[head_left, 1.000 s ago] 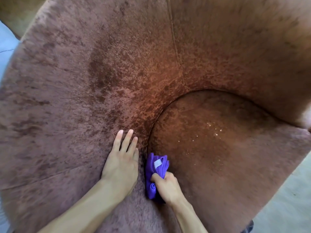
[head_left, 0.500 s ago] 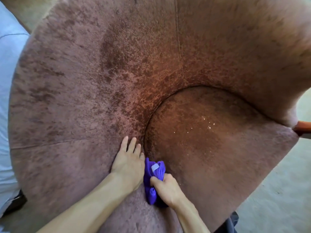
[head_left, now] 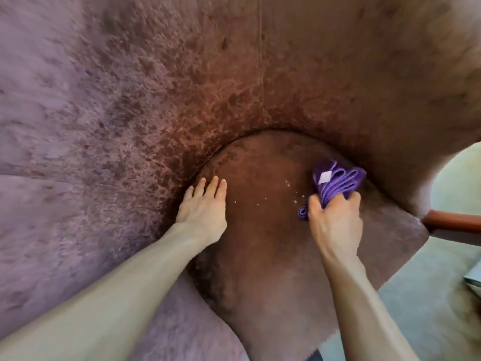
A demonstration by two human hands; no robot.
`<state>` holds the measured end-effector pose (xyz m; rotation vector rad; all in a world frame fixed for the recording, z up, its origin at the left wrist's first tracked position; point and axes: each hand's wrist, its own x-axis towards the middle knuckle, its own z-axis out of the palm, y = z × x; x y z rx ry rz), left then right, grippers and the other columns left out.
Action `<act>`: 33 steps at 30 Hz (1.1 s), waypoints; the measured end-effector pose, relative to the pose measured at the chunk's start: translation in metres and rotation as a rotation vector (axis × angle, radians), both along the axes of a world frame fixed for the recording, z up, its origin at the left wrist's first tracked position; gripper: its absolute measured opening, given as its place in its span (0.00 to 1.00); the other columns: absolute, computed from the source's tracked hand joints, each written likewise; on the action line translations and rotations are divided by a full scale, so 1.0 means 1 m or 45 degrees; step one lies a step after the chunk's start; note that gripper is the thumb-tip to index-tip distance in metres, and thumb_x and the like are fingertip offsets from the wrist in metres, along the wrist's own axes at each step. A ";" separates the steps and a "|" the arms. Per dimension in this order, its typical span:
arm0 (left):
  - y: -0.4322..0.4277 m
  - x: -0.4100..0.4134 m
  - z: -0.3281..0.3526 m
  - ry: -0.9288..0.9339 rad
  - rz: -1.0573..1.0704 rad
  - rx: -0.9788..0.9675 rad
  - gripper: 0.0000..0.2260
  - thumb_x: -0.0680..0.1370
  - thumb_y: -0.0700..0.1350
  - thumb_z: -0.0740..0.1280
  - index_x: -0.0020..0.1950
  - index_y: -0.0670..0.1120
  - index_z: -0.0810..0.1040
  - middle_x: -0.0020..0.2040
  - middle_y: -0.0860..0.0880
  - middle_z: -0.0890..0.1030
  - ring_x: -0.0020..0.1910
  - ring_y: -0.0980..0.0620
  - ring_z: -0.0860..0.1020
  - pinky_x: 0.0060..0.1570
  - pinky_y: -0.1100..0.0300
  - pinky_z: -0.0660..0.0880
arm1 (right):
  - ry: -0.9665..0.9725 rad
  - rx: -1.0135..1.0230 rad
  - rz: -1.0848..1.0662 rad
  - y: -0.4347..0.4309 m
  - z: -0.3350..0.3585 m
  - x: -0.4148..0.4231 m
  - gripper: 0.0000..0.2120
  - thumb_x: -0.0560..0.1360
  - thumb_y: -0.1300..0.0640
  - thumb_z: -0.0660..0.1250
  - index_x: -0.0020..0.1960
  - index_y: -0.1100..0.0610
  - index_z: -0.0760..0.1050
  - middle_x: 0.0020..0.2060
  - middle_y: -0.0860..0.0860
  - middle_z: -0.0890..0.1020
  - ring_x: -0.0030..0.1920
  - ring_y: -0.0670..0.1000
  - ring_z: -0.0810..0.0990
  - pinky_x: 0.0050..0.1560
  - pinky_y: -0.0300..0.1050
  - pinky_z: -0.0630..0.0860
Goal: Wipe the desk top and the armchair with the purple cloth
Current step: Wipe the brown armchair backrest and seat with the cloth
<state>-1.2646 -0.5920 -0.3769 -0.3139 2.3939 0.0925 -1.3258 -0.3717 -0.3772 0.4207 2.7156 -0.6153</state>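
Purple cloth [head_left: 335, 181], one bunched wad with one white tag [head_left: 325, 177], lies at the seat's [head_left: 260, 256] far right edge against the armchair's [head_left: 156, 100] curved back, its lower folds hidden inside the right hand [head_left: 335, 225], which grips it. The left hand [head_left: 203, 207] rests flat at the seat's far left edge, four fingers straight and close together (thumb out of sight); pale specks [head_left: 289, 188] between the two hands are too small to identify.

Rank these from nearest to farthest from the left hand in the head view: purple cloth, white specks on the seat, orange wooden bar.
From the left hand:
1. White specks, just right of it.
2. Purple cloth, further right, gripped by the right hand.
3. Orange wooden bar, far right, past the seat.
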 end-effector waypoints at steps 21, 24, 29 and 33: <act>-0.024 0.008 -0.048 0.168 0.252 0.166 0.38 0.81 0.36 0.57 0.82 0.63 0.43 0.83 0.59 0.38 0.83 0.47 0.44 0.74 0.47 0.64 | -0.084 -0.037 0.422 -0.036 -0.026 0.056 0.09 0.74 0.50 0.67 0.45 0.55 0.75 0.52 0.53 0.72 0.44 0.65 0.79 0.40 0.48 0.64; -0.028 0.004 -0.049 0.135 0.285 0.214 0.38 0.80 0.35 0.55 0.81 0.65 0.43 0.83 0.60 0.38 0.83 0.47 0.44 0.75 0.46 0.64 | 0.082 -0.025 0.081 -0.041 -0.027 0.030 0.12 0.75 0.52 0.68 0.54 0.59 0.77 0.56 0.58 0.72 0.47 0.67 0.78 0.44 0.52 0.70; -0.024 -0.002 -0.047 0.098 0.289 0.206 0.39 0.80 0.35 0.55 0.81 0.65 0.43 0.83 0.59 0.39 0.83 0.46 0.45 0.73 0.48 0.67 | -0.222 0.034 0.103 -0.055 -0.026 0.012 0.19 0.78 0.47 0.64 0.55 0.63 0.78 0.62 0.63 0.75 0.56 0.69 0.78 0.57 0.55 0.73; -0.025 -0.004 -0.049 0.080 0.294 0.226 0.39 0.80 0.35 0.56 0.81 0.64 0.43 0.83 0.59 0.38 0.83 0.45 0.44 0.72 0.49 0.69 | -0.058 0.011 0.041 -0.054 -0.022 0.010 0.17 0.77 0.49 0.65 0.53 0.63 0.78 0.61 0.62 0.75 0.54 0.69 0.78 0.55 0.55 0.72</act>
